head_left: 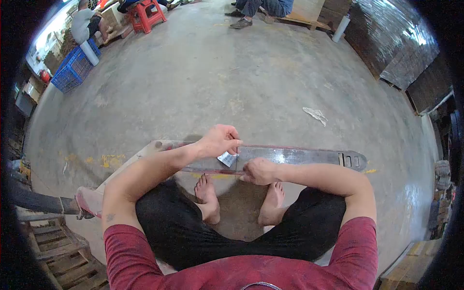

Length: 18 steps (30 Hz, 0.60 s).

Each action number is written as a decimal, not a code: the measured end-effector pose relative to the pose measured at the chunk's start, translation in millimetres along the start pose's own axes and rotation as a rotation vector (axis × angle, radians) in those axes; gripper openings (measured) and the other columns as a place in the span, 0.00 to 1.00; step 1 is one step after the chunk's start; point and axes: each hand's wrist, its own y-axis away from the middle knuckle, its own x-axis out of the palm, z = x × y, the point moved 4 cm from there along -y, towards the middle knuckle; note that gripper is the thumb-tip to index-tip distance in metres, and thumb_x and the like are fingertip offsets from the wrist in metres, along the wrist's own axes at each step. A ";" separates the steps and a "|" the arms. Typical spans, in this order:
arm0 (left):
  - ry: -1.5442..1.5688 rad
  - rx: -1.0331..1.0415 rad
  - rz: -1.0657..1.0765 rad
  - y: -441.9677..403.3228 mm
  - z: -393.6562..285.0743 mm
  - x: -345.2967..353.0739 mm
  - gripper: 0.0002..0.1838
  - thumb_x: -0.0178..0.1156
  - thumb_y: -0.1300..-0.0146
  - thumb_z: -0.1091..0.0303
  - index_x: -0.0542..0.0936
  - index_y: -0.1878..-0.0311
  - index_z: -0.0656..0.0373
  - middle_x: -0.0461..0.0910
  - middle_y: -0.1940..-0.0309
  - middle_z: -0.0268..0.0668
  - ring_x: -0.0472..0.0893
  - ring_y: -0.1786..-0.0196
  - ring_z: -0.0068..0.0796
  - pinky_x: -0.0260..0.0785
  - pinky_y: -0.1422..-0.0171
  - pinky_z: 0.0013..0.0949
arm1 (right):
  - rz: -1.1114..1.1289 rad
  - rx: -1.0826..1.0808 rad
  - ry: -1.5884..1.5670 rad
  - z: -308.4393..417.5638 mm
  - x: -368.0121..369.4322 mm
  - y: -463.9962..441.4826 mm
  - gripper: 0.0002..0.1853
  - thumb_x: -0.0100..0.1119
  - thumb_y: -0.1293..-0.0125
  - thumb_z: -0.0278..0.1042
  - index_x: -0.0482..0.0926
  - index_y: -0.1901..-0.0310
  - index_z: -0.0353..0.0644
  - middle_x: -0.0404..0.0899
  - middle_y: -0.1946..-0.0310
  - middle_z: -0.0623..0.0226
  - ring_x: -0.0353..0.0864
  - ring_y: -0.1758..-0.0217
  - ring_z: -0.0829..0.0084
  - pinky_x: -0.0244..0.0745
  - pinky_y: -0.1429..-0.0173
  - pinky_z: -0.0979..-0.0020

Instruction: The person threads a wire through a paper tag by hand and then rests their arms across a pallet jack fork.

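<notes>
My left hand (220,140) is closed in a pinch above the grey metal fork (299,155) of a pallet truck. A thin dark string (237,162) runs down from its fingertips to my right hand (259,171). That hand is also closed, its fingers curled around the string's lower end near the fork's front edge. Just below my left fingers is a small white printed tag (227,158), tilted. Whether the tag hangs from the string or lies on the fork, I cannot tell. My bare feet are on the near side of the fork.
A crumpled white scrap (315,115) lies on the concrete floor ahead. Far left are a blue crate (72,68), a red stool (145,15) and a seated person (87,24). Wrapped stacks (401,43) line the right. Wooden pallets (63,249) stand at lower left.
</notes>
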 end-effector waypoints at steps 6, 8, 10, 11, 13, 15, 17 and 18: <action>0.194 0.013 -0.022 1.5 2.8 -4.9 0.10 0.63 0.27 0.70 0.76 0.57 0.69 0.86 0.67 0.45 0.89 0.61 0.33 0.86 0.57 0.34 | -0.169 -0.078 -0.326 8.4 -1.3 -9.3 0.21 0.57 0.26 0.48 0.83 0.58 0.33 0.86 0.65 0.44 0.86 0.56 0.45 0.80 0.50 0.50; 0.227 0.016 -0.020 -1.1 5.4 -5.5 0.10 0.63 0.27 0.71 0.76 0.58 0.70 0.85 0.67 0.45 0.89 0.61 0.34 0.87 0.57 0.34 | -0.114 -0.053 -0.361 10.2 -7.7 -7.2 0.21 0.57 0.25 0.47 0.83 0.59 0.32 0.86 0.66 0.45 0.86 0.58 0.46 0.79 0.51 0.51; 0.137 -0.008 -0.037 -1.1 6.8 -9.0 0.09 0.61 0.26 0.71 0.77 0.56 0.68 0.86 0.62 0.45 0.88 0.62 0.32 0.85 0.56 0.33 | -0.021 0.047 -0.456 8.4 -7.3 -6.1 0.21 0.57 0.25 0.48 0.83 0.61 0.33 0.85 0.67 0.44 0.86 0.60 0.47 0.78 0.53 0.51; 0.138 -0.008 -0.037 -1.3 7.5 -10.5 0.09 0.61 0.26 0.71 0.77 0.56 0.68 0.86 0.62 0.45 0.88 0.62 0.32 0.85 0.56 0.33 | -0.021 0.048 -0.457 6.8 -6.1 -7.1 0.21 0.57 0.25 0.48 0.83 0.61 0.33 0.85 0.67 0.44 0.86 0.60 0.47 0.78 0.53 0.51; 0.020 -0.052 -0.049 -1.0 11.9 -14.7 0.09 0.62 0.28 0.70 0.78 0.57 0.68 0.86 0.66 0.43 0.88 0.62 0.30 0.84 0.58 0.32 | -0.028 0.018 -0.416 6.3 -5.7 -8.5 0.22 0.56 0.25 0.48 0.83 0.62 0.33 0.85 0.67 0.44 0.86 0.60 0.45 0.78 0.53 0.50; -0.062 -0.055 -0.055 1.2 11.9 -18.9 0.10 0.64 0.28 0.68 0.79 0.58 0.68 0.86 0.67 0.42 0.88 0.63 0.29 0.83 0.59 0.31 | -0.017 0.047 -0.380 6.2 -9.6 -4.1 0.21 0.56 0.25 0.48 0.84 0.60 0.33 0.85 0.67 0.43 0.86 0.59 0.44 0.79 0.53 0.50; -0.144 -0.058 -0.060 2.5 14.3 -23.3 0.11 0.65 0.29 0.67 0.80 0.59 0.67 0.87 0.69 0.41 0.87 0.64 0.28 0.81 0.61 0.31 | -0.005 0.076 -0.345 1.6 -6.9 -4.3 0.21 0.56 0.26 0.47 0.84 0.59 0.33 0.85 0.66 0.43 0.86 0.58 0.44 0.79 0.52 0.49; -0.229 -0.082 -0.033 1.5 19.4 -25.1 0.12 0.66 0.31 0.65 0.81 0.61 0.66 0.87 0.70 0.41 0.87 0.67 0.27 0.80 0.64 0.31 | 0.008 0.059 -0.259 -1.9 -3.3 -8.3 0.21 0.56 0.26 0.47 0.85 0.58 0.34 0.86 0.64 0.43 0.86 0.55 0.43 0.79 0.51 0.49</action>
